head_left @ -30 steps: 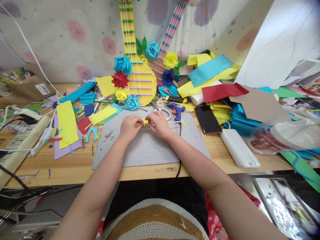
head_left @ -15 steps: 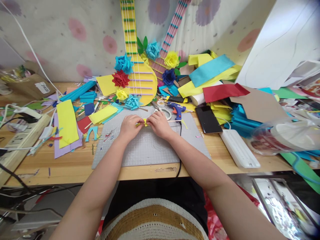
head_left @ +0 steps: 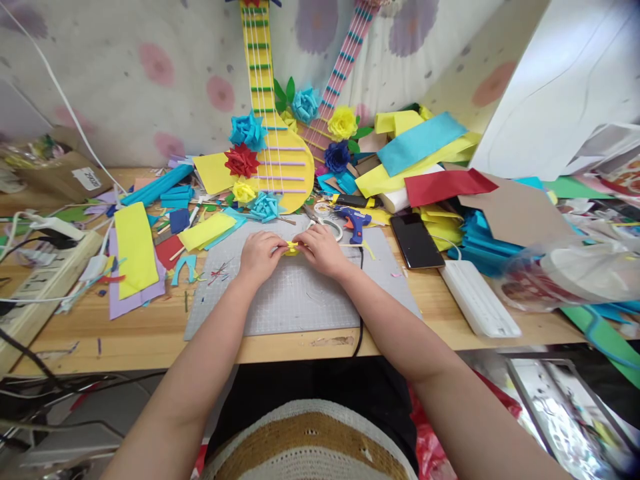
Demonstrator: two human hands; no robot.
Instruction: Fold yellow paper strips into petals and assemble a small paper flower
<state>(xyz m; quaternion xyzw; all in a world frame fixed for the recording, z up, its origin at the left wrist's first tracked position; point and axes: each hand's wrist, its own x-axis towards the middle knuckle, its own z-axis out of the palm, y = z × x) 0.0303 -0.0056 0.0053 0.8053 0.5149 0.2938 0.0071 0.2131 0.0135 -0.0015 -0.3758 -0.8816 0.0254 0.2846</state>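
Between my two hands is a small piece of yellow crepe paper (head_left: 292,249), low over the grey cutting mat (head_left: 300,303). My left hand (head_left: 262,255) pinches its left end between thumb and fingers. On the other end, my right hand (head_left: 321,249) is closed in a similar pinch. A thin pale stick (head_left: 351,246) sticks out to the right from under my right hand. Just behind that hand lie scissors (head_left: 334,228) with white handles, partly covered, and a blue hot glue gun (head_left: 355,221). The paper's exact shape is mostly hidden by my fingers.
A yellow paper guitar (head_left: 285,170) with paper flowers leans against the wall behind the mat. Right of the mat lie a black phone (head_left: 417,240) and a white power bank (head_left: 480,298). Paper sheets and scraps crowd both sides; a power strip (head_left: 45,287) lies left.
My fingers have shifted slightly on the yellow paper, and a little more of it shows between them. The view has tilted up slightly.
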